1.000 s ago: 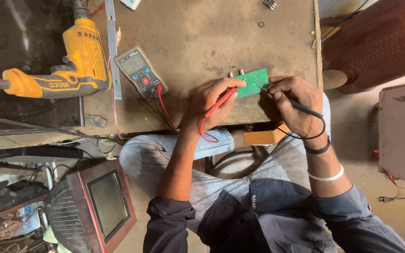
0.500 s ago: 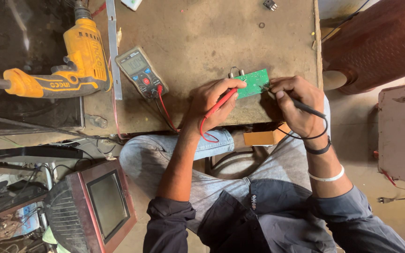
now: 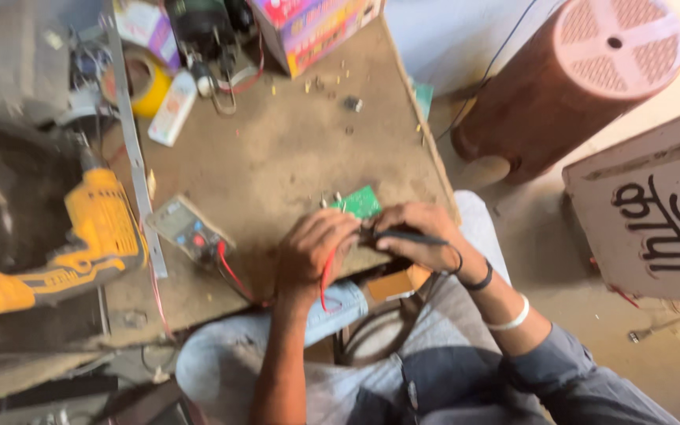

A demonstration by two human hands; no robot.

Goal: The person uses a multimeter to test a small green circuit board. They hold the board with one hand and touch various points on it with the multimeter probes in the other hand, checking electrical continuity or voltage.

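Left hand [image 3: 314, 245]: fingers pinch red probe [image 3: 328, 267], touching board's near edge.
Right hand [image 3: 417, 234]: fingers grip black probe [image 3: 403, 235].
Board [image 3: 360, 202]: just beyond both hands.

Small repair workshop: dusty worktop [image 3: 293, 149], yellow power drill [image 3: 80, 236] left, multimeter [image 3: 190, 228], green circuit board [image 3: 360, 202], tape roll [image 3: 147, 83] far left.

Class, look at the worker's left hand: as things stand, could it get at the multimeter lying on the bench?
Probably yes. The left hand is on the bench beside the multimeter, with only bare benchtop and the red lead between them. But its grip is busy holding a red probe near the green circuit board.
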